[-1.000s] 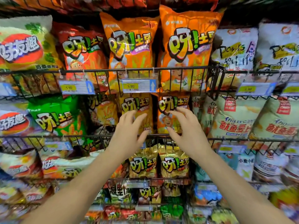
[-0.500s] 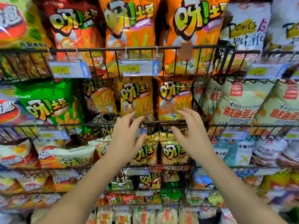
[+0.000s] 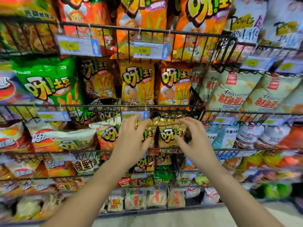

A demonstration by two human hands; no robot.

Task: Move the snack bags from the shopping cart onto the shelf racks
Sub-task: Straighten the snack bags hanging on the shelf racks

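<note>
Seen from my remote station: both hands are raised before a wire rack (image 3: 229, 149) packed with snacks. The left hand (image 3: 131, 140) and right hand (image 3: 196, 143) hold nothing, their fingers spread apart and loosely curved, thumbs turned inward. Between and just behind them, two gold snack bags (image 3: 168, 135) stand upright side by side in the rack, directly under a price tag (image 3: 135, 115). Each thumb overlaps the bag nearest it; I cannot tell whether either touches.
</note>
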